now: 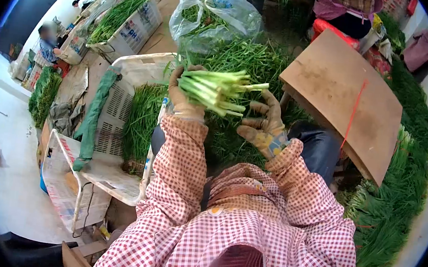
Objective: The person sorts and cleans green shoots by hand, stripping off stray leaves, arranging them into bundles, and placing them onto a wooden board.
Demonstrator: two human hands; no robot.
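Note:
Wrapped round a bunch of pale green stalks (210,88) is my gloved left hand (187,92), in front of my chest. The cut ends of the stalks point right, towards my other hand. My gloved right hand (266,123) has its fingers apart beside those ends, with nothing held in it. Loose green leaves (244,59) are heaped behind and below both hands. To the left, a white plastic crate (112,123) holds long green leaves (144,116) standing close together.
A brown board (346,95) with a red string (353,116) slants at the right, beside a long pile of greens (403,203). A clear plastic bag (215,18) and a filled crate (131,28) stand ahead. Other people sit at the far left and top right.

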